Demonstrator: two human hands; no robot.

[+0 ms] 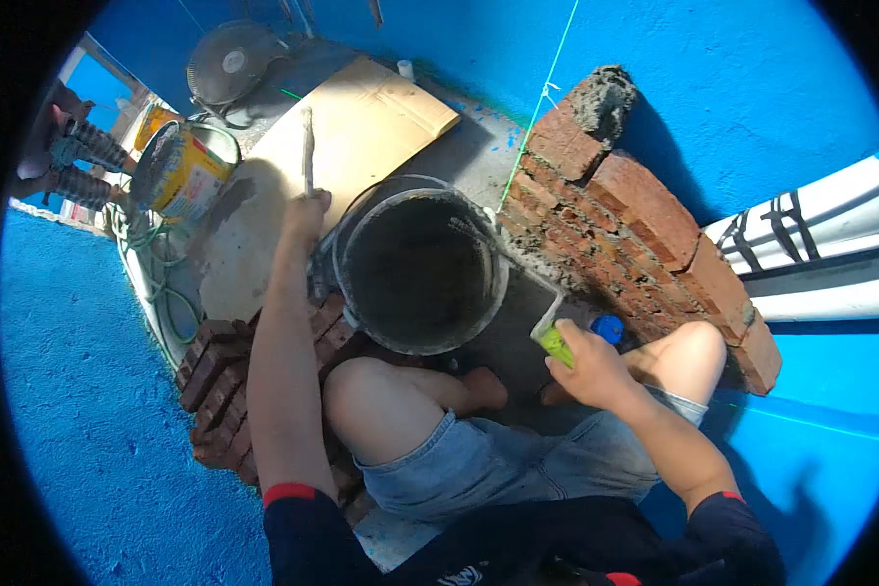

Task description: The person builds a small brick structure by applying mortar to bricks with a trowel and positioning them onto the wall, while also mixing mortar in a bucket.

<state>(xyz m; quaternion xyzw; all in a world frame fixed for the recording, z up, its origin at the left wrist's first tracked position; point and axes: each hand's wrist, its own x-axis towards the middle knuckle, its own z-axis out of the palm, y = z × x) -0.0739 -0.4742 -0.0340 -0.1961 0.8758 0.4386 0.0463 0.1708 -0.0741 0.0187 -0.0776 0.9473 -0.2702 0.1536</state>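
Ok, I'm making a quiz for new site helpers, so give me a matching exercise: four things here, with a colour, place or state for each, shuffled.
1. Green handle
2. White pipes
3. Fan
4. Cardboard

A. Tan, beyond the bucket
B. Marked with black strips
C. At the picture's upper left
D. Held in the right hand

Pairs: 1-D, 2-B, 3-C, 4-A

Dark short-sleeved shirt (557, 537) on show here, red trim (289, 491) ringing each sleeve (313, 532), white marking (461, 576) in front, faded blue denim shorts (488, 464)!
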